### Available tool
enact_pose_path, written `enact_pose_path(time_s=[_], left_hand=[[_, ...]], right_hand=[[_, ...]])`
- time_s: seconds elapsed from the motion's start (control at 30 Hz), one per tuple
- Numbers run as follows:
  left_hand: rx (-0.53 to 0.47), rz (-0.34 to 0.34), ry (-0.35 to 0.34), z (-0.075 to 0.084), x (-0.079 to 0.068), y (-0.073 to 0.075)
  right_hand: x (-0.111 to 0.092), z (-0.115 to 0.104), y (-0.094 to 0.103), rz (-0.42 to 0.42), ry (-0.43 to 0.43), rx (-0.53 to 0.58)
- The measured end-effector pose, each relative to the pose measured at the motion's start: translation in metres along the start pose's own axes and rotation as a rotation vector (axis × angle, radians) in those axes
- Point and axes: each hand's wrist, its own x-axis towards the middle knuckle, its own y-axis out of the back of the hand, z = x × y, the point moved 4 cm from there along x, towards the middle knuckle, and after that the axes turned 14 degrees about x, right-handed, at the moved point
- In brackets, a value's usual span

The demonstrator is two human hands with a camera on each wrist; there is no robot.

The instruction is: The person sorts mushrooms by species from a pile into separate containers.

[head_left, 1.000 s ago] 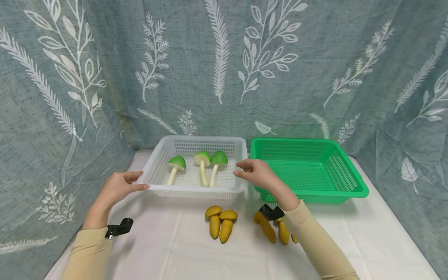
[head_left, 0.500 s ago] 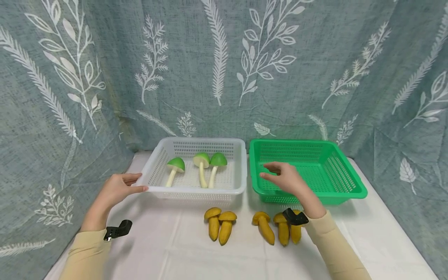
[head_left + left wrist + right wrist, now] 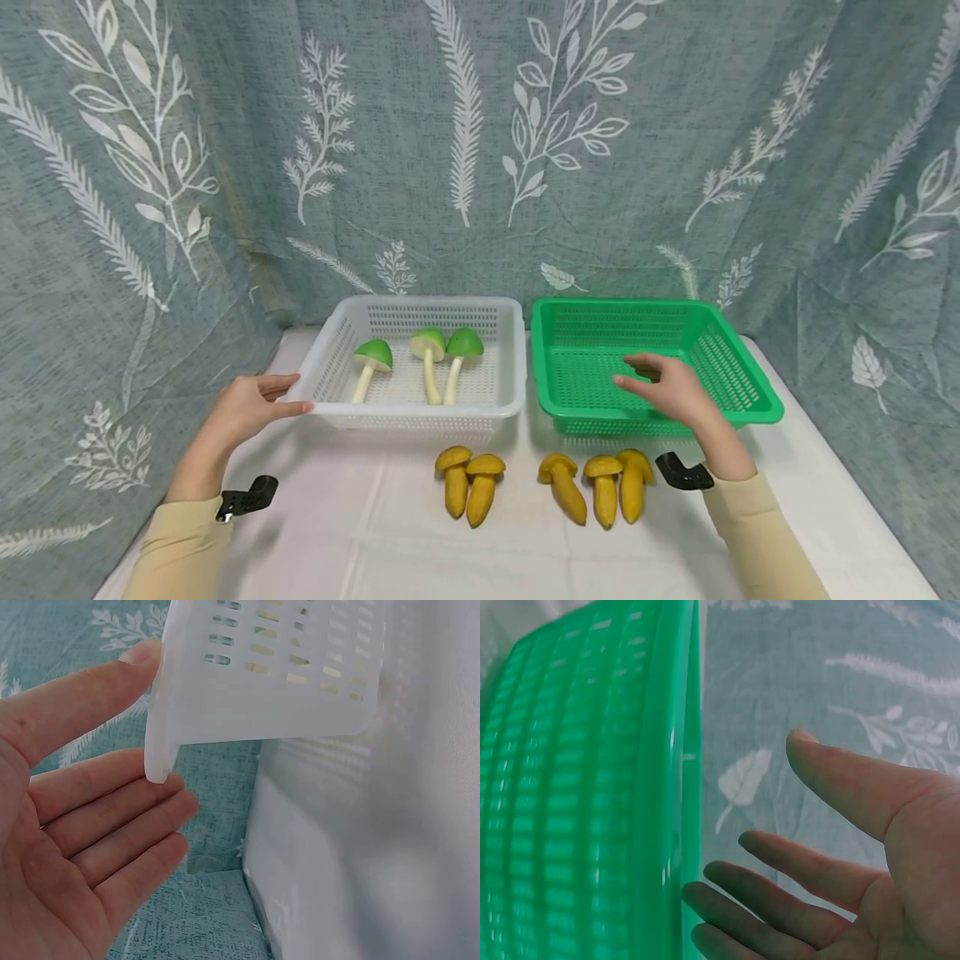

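At the front left corner of a white plastic basket, my left hand holds the rim between thumb and fingers. The left wrist view shows the thumb against the basket's rim and the fingers at its other side. My right hand is above the front part of a green plastic basket, thumb and fingers spread apart with nothing between them. Inside the white basket lie green-capped mushrooms: one at the left, another in the middle, a third beside it.
On the white cloth in front lie several yellow-brown mushrooms, a pair before the white basket and a group before the green one. A blue-grey leaf-patterned curtain hangs behind and at both sides.
My right hand has moved rightward from the white basket's right end to above the green basket, uncovering the right group of yellow-brown mushrooms. My left hand has stayed at the white basket's corner.
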Motion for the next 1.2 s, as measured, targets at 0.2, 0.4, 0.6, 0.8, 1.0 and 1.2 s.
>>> enact_pose_path(time_s=[0.2, 0.4, 0.6, 0.8, 1.0, 1.2], left_hand=[[0.001, -0.001, -0.001, 0.0, 0.001, -0.001], [-0.005, -0.001, 0.0, 0.001, 0.002, -0.002], [0.013, 0.004, -0.003, 0.001, 0.001, -0.001], [0.016, 0.0, -0.004, 0.001, 0.002, -0.002], [0.018, 0.001, -0.005, 0.002, 0.001, -0.001], [0.02, -0.005, 0.0, 0.004, 0.0, -0.001]], right_hand=[[-0.009, 0.012, 0.018, 0.027, -0.002, -0.021], [-0.019, 0.025, 0.036, 0.047, -0.047, -0.02], [-0.029, 0.039, 0.054, 0.088, -0.092, -0.068], [-0.041, 0.055, 0.071, 0.122, -0.131, -0.104], [-0.053, 0.073, 0.085, 0.161, -0.148, -0.129], [-0.065, 0.088, 0.096, 0.235, -0.179, -0.108]])
